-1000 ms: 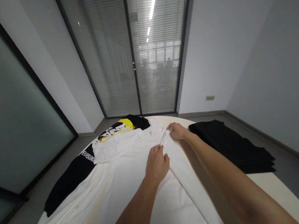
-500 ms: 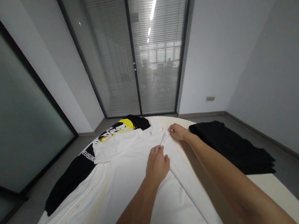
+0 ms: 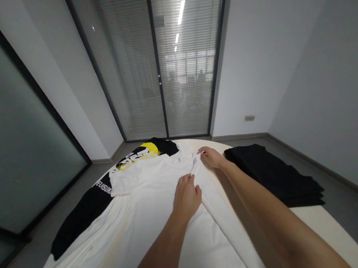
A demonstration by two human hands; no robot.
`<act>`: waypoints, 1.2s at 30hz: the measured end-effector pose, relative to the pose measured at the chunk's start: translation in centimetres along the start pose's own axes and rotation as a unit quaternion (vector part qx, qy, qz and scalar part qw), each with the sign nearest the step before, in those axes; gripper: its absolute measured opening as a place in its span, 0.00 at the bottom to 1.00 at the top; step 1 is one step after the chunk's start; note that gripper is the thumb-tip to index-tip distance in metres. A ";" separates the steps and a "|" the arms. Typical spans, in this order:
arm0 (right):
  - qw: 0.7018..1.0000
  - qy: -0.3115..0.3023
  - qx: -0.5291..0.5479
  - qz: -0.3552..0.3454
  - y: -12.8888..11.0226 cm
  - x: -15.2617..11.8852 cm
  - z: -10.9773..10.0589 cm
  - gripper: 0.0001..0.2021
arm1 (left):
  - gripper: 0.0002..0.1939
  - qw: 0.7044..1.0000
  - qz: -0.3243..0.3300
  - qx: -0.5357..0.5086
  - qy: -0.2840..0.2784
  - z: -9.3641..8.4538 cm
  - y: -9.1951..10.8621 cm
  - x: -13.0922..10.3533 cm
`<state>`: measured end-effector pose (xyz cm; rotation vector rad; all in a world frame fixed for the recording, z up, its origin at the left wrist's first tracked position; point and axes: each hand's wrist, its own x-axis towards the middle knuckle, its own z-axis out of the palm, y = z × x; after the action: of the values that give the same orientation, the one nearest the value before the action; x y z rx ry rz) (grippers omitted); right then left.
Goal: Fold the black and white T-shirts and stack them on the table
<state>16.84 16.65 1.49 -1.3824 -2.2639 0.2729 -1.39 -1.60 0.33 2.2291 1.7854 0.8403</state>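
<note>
A white shirt (image 3: 153,196) lies spread on the pale table (image 3: 316,222), its right side folded inward in a long strip. My left hand (image 3: 187,196) rests on the shirt right of its middle, fingertips at the folded edge; whether it pinches cloth is hard to tell. Farther up, my right hand (image 3: 211,157) has its fingers closed on the shirt's top right corner near the collar. Left of and behind the white shirt lies a black garment (image 3: 79,217) with white and yellow print, partly covered by white cloth.
A stack of folded black clothes (image 3: 273,175) sits at the table's right side. Past the far table edge are a glass partition with blinds (image 3: 188,99) and grey walls. A frosted glass panel (image 3: 20,116) stands at the left.
The whole view has shifted slightly. My right hand has moved a little on the shirt's top corner, still holding the cloth. My left hand stays in the same place on the shirt.
</note>
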 end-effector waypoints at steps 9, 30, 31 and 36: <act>0.999 0.015 0.009 -0.031 -2.0 2.2 0.3 0.11 | 0.25 1.000 -0.012 -0.018 0.004 0.1 0.1 0.0; 0.998 -0.025 -0.055 0.006 -2.8 2.9 2.3 0.13 | 0.28 1.000 -0.019 0.014 -0.009 0.1 0.2 0.0; 0.998 -0.021 -0.054 0.000 -3.0 2.6 2.1 0.15 | 0.28 1.000 -0.018 0.021 -0.013 0.1 0.2 0.0; 0.998 -0.011 -0.039 -0.040 -3.7 0.4 0.5 0.15 | 0.28 0.999 -0.016 0.037 -0.021 0.2 0.0 0.0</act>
<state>13.51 15.24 2.66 -1.3305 -2.3644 0.1753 -1.27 -1.57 0.21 2.2397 1.8575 0.7268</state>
